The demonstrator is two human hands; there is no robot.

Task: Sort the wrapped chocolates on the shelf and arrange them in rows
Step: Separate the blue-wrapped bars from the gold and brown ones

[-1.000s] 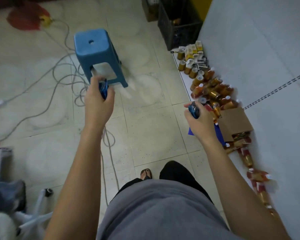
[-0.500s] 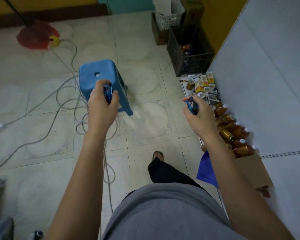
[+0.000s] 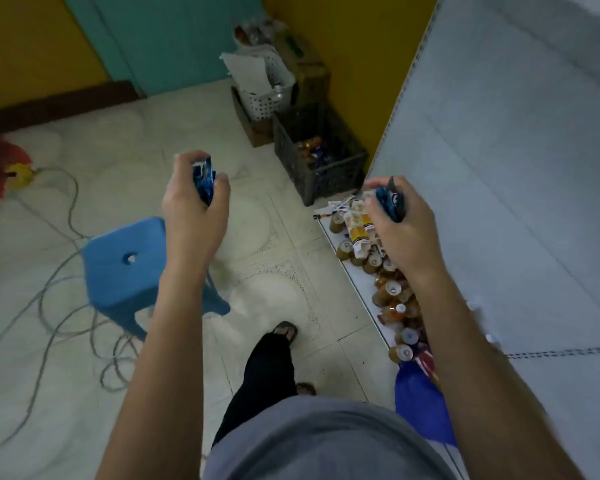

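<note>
Two packets: left fingers (image 3: 187, 159) clamped on blue chocolate packet (image 3: 204, 180) at 10 o'clock; right fingers (image 3: 373, 184) clamped on second blue packet (image 3: 390, 201) at 2 o'clock, above bottles (image 3: 392, 289) on low shelf (image 3: 352, 278). Firm pinch advised; lay face-up, edge to edge.

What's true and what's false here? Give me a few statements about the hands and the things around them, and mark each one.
1. The left hand grips a blue wrapped packet. True.
2. The right hand is empty. False: it holds a second blue packet.
3. The blue stool lies tipped on its side. False: it stands upright on the tiled floor.
4. The black crate has things inside it. True.
5. Brown bottles crowd the low white shelf below the right arm. True.
</note>
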